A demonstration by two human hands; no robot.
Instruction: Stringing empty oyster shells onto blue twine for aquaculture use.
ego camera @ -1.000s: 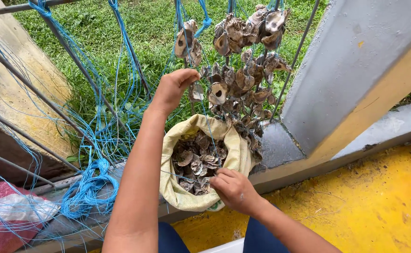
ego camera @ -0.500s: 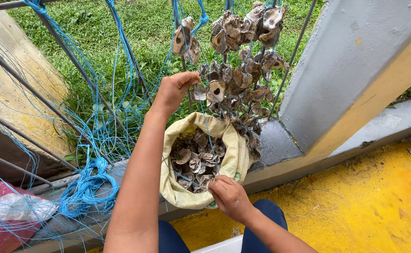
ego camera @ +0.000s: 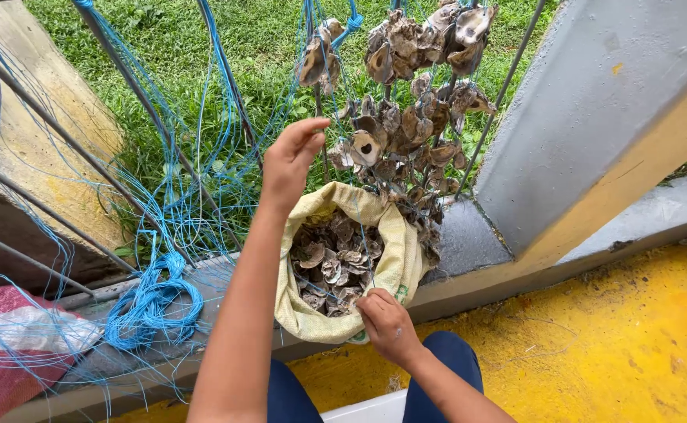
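My left hand (ego camera: pixel 292 157) is raised, its fingertips pinched on a thin blue string (ego camera: pixel 321 102) beside hanging strings of grey-brown oyster shells (ego camera: pixel 406 125). One shell with a hole (ego camera: pixel 364 147) hangs just right of the fingers. Below them an open yellowish woven sack (ego camera: pixel 394 262) rests on the grey ledge, holding several loose shells (ego camera: pixel 331 262). My right hand (ego camera: pixel 386 325) is curled on the sack's near rim, its fingers touching the fabric next to the shells.
Metal railing bars (ego camera: pixel 155 117) run diagonally with loose blue line tangled over them, and a coil of blue cord (ego camera: pixel 151 301) lies on the ledge. A red and white bag (ego camera: pixel 6 352) is at the left, a grey pillar (ego camera: pixel 594 117) at the right, a yellow floor (ego camera: pixel 594 352) below.
My right hand slid a little left along the sack's near rim. My left hand stayed up at the string, its fingers closing into a pinch.
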